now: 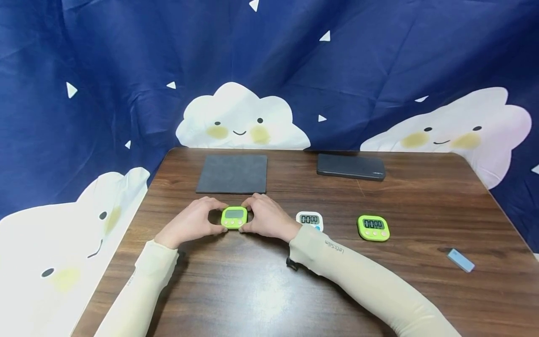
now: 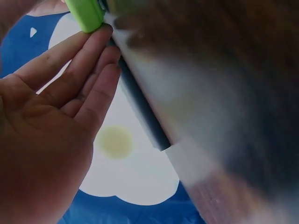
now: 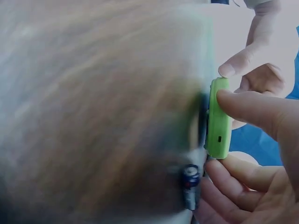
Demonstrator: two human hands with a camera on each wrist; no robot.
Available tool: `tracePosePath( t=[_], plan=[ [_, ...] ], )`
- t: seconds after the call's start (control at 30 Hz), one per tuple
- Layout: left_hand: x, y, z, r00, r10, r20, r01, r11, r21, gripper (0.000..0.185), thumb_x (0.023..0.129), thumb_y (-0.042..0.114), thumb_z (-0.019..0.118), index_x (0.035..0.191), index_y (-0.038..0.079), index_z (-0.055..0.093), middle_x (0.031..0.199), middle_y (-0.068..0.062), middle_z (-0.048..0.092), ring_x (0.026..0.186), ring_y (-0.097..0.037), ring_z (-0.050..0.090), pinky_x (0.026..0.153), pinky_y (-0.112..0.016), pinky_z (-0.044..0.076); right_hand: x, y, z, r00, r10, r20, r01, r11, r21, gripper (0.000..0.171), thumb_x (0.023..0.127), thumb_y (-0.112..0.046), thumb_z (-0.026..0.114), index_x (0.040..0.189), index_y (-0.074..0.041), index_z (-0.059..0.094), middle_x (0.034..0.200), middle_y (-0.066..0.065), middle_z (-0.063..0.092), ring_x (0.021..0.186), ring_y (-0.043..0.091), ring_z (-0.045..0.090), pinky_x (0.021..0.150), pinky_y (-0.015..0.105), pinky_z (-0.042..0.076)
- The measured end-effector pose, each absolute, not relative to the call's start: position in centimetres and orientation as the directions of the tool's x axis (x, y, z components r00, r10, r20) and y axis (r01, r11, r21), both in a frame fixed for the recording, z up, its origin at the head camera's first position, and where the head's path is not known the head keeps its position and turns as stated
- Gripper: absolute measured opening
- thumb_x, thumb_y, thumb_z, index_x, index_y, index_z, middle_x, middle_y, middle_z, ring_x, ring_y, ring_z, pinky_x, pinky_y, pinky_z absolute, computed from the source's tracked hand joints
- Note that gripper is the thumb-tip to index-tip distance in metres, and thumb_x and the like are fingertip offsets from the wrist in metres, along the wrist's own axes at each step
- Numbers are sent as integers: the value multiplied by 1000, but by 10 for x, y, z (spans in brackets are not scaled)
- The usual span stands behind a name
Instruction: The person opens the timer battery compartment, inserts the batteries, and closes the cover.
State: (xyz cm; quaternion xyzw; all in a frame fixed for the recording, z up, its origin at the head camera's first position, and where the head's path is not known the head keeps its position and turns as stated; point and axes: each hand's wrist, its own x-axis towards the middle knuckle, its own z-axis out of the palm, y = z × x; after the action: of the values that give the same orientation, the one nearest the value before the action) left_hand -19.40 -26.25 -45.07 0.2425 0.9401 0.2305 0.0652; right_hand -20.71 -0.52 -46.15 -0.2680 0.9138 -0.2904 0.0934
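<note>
- A green timer (image 1: 234, 217) sits on the wooden table (image 1: 261, 290), near the middle, held from both sides.
- Left hand (image 1: 194, 222) grasps its 9 o'clock edge — fingers curled round it.
- Right hand (image 1: 265, 216) pinches its 3 o'clock edge.
- At 3 o'clock: a white timer (image 1: 309, 219), then a second green timer (image 1: 373, 228).
- At 12 o'clock — a grey mat (image 1: 233, 173).

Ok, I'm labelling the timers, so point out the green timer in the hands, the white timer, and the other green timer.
held green timer (image 1: 234, 217), head view, on its grey screen
white timer (image 1: 309, 219), head view, on its display
second green timer (image 1: 373, 227), head view, on its face
</note>
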Motion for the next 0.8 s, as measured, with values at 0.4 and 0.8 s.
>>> tracePosePath(
  t=[0.4,0.8],
  plan=[
    [-186,-269,-391,-882,404,241,461,639,616,59,88,29,99,142,21,77,138,-1,77,133,-24,71,113,-42,56,-197,14,-394,-878,-463,123,-375,506,-777,61,90,-33,97,143,-15,74,131,1,73,127,30,70,109,49,58],
    [-173,-254,-373,-843,373,389,536,514,669,60,84,16,100,140,21,79,135,0,80,129,-18,71,110,-15,50,-177,37,-377,-868,-420,266,-435,382,-815,60,89,-34,98,143,-24,75,130,-10,74,122,15,69,108,44,59]
  ],
)
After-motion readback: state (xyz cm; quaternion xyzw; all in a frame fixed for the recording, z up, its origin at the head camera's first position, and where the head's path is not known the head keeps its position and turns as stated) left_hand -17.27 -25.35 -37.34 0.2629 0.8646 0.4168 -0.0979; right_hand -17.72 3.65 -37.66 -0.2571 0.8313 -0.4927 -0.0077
